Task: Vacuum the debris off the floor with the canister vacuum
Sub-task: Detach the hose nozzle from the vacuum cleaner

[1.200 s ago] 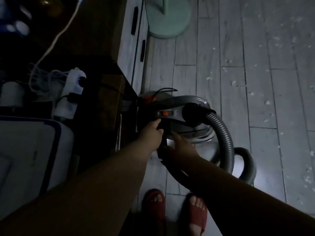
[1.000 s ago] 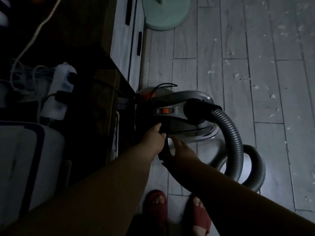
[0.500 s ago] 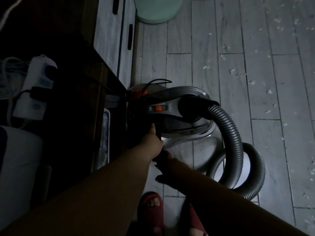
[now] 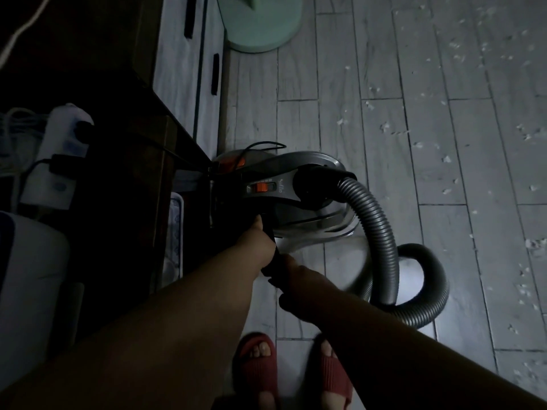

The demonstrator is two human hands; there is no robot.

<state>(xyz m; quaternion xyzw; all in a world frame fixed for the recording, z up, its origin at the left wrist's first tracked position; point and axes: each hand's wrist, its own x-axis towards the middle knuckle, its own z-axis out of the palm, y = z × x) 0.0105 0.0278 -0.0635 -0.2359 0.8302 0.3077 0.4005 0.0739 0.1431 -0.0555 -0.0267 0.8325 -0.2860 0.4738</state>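
Debris point(image 4: 446, 159) speckles the floor point(image 4: 384, 69) right of and beyond your canister vacuum point(image 4: 296, 184), parked beside the dark cabinet point(image 4: 133, 179). Your left hand point(image 4: 257, 247) grips a black part point(image 4: 273, 260) at its near edge; your right hand point(image 4: 299, 276) meets it too, fingers too dark to tell.

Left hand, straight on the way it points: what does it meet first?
The canister vacuum: its dark near side sits just beyond the thumb. The left hand grips a black part and points at that body. Too dim to tell whether they already touch.
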